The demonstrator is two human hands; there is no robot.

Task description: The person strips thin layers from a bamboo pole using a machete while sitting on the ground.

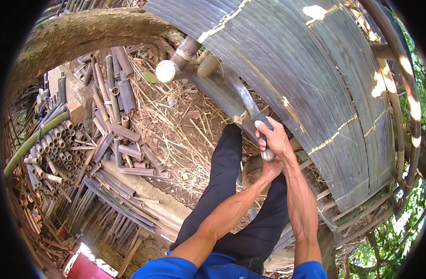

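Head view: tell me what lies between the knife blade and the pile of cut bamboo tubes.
In the head view, dry straw and leaf litter cover the ground between the knife blade and the bamboo tubes.

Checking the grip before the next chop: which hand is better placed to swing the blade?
Right. The right hand grips the knife handle; the left hand sits below it, near the pommel.

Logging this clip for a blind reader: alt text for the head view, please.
Right hand grips the handle of a long knife whose blade lies against a panel of flattened bamboo slats; the left hand sits just below it. Cut bamboo pieces litter the ground at left.
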